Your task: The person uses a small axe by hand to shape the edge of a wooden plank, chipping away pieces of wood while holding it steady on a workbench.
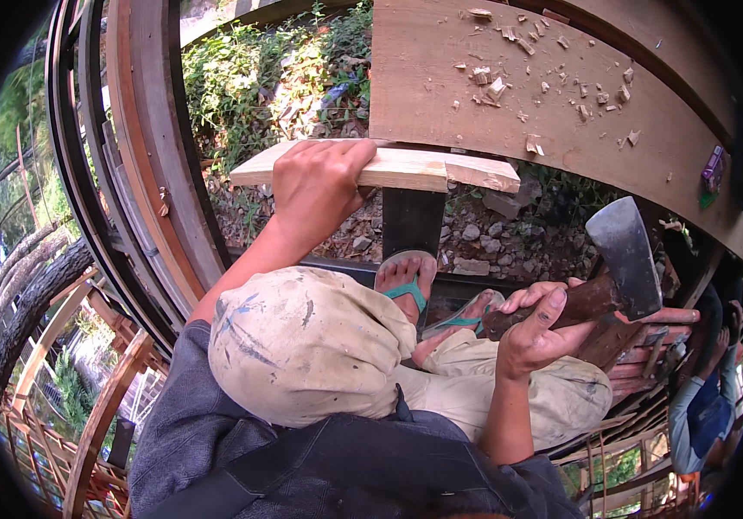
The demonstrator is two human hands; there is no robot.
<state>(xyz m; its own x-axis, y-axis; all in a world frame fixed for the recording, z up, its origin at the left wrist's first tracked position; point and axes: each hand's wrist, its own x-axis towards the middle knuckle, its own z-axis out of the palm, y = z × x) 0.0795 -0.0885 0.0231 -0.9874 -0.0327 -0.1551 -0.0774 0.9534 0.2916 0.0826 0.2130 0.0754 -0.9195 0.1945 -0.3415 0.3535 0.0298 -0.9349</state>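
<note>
My left hand (pixel 315 182) is closed over the top edge of a pale, slightly curved piece of wood (pixel 414 170). Below its middle stands a dark upright board (pixel 411 221). The piece's right end looks rough, with a split or cut line across it. In my right hand (pixel 537 337) is a hatchet (pixel 627 258), gripped round its short brown wooden handle. The grey metal head is raised to the right of the wood and apart from it. Parts of the left fingers are hidden behind the wood.
A broad plank (pixel 475 95) with several wood chips (pixel 494 88) lies ahead, a purple packet (pixel 713 169) at its right. Long boards (pixel 151 130) run along the left. My sandalled foot (pixel 406 285) is beneath the wood. Another person (pixel 704 406) is at far right.
</note>
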